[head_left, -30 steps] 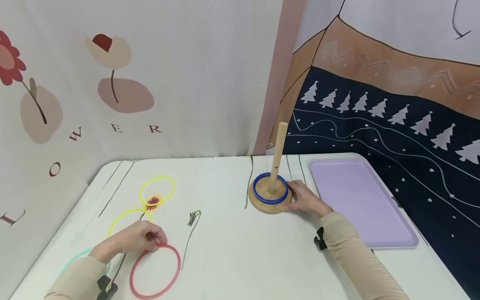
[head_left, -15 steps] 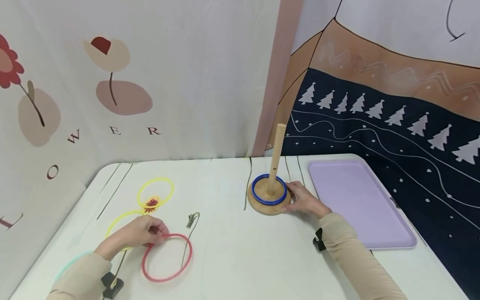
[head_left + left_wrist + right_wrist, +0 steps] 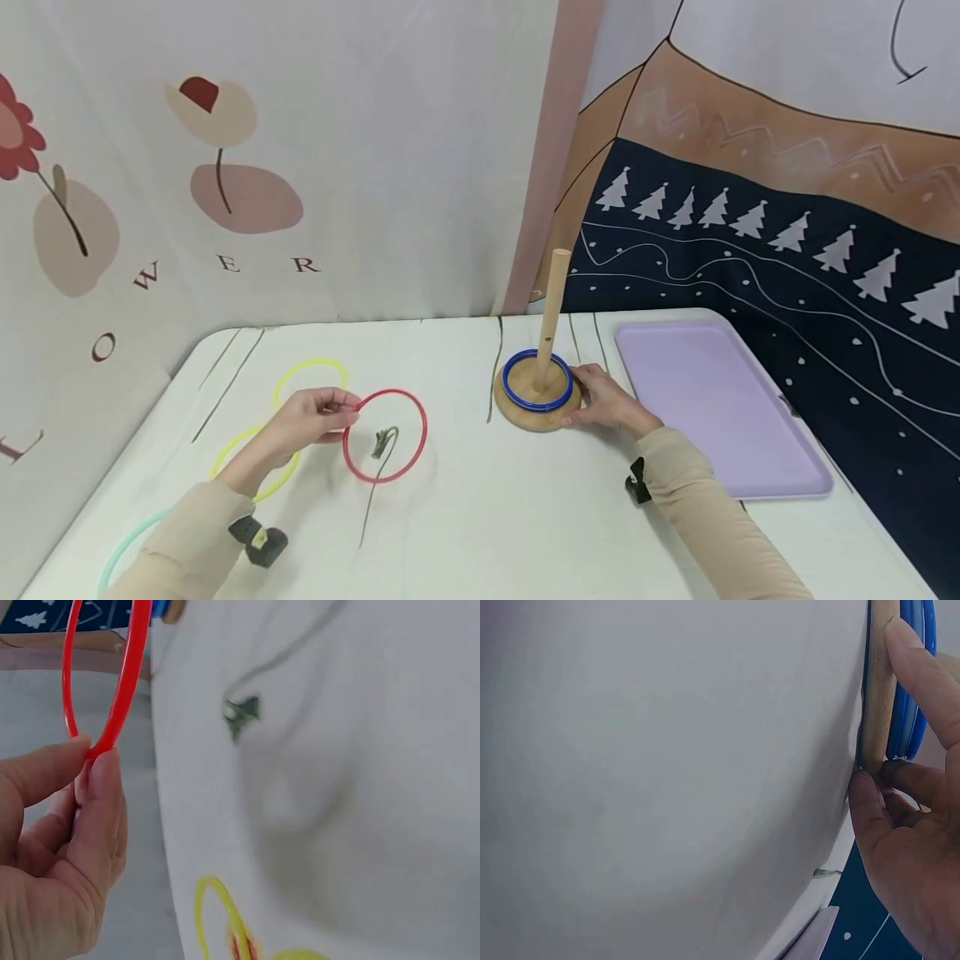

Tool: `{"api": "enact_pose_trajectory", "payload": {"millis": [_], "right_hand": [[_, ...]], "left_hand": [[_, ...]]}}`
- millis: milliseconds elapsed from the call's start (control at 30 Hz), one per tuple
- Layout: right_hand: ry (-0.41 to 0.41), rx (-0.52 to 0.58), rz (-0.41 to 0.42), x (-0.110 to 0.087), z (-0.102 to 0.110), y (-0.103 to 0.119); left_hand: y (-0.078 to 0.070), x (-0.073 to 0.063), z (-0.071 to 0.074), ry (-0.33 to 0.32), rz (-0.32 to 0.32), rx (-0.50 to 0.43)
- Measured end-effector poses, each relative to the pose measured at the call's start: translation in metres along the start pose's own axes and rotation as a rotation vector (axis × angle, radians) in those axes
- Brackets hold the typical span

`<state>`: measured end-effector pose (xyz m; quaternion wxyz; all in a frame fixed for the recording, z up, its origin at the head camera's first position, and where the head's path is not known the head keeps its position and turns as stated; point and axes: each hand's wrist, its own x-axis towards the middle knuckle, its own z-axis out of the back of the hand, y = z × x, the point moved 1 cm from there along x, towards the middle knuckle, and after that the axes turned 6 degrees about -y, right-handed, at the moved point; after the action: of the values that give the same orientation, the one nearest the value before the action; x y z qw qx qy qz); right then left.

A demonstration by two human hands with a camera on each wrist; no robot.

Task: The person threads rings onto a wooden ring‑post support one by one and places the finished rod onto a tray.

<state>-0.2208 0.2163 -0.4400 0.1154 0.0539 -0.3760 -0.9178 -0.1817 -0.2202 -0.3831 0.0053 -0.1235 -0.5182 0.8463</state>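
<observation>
Red ring (image 3: 424, 433): light, springy, best taken by its rim

By the near left corner of the desk (image 3: 450, 533) we see a turquoise ring (image 3: 122, 543), partly covered by the left arm (image 3: 198, 533). Next come two yellow rings: the nearer yellow ring (image 3: 237, 438) passes beneath that arm, and the farther yellow ring (image 3: 310, 362) is partly hidden by the hand, so we think a low sweep could catch either.

The left hand (image 3: 315, 414) pinches the red ring at the left of its rim, thumb against fingers. The ring is tilted, apparently raised above the desk's left half. We judge it thin, glossy plastic: light, holding its shape with slight flex, hardly fragile, but slick enough to twist. A rim pinch suits, keeping the middle free.

Right of the desk's middle, toward the far edge, is a wooden stand (image 3: 550, 333), likely stiff and heavier than the rings. A blue ring (image 3: 537, 407) encircles its peg; the right wrist view shows several blue bands, which we cannot count. The right hand (image 3: 607, 400) grips the right edge of the base, a sound place for steadying. Along the desk's right edge lies a lilac tray (image 3: 720, 400), limiting sideways room.
</observation>
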Motion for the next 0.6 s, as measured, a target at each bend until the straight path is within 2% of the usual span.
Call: {"api": "enact_pose_trajectory", "payload": {"millis": [267,467,600], "right_hand": [[-0.003,0.004,0.014,0.000,0.000,0.000],[-0.004,-0.004,0.018,0.000,-0.001,0.000],[-0.001,-0.012,0.018,0.000,-0.002,0.000]], "left_hand": [[-0.044,0.017,-0.013,-0.066,-0.053,-0.216],[-0.076,0.027,-0.030,-0.114,-0.092,-0.354],[-0.096,0.033,-0.044,-0.123,-0.098,-0.441]]}}
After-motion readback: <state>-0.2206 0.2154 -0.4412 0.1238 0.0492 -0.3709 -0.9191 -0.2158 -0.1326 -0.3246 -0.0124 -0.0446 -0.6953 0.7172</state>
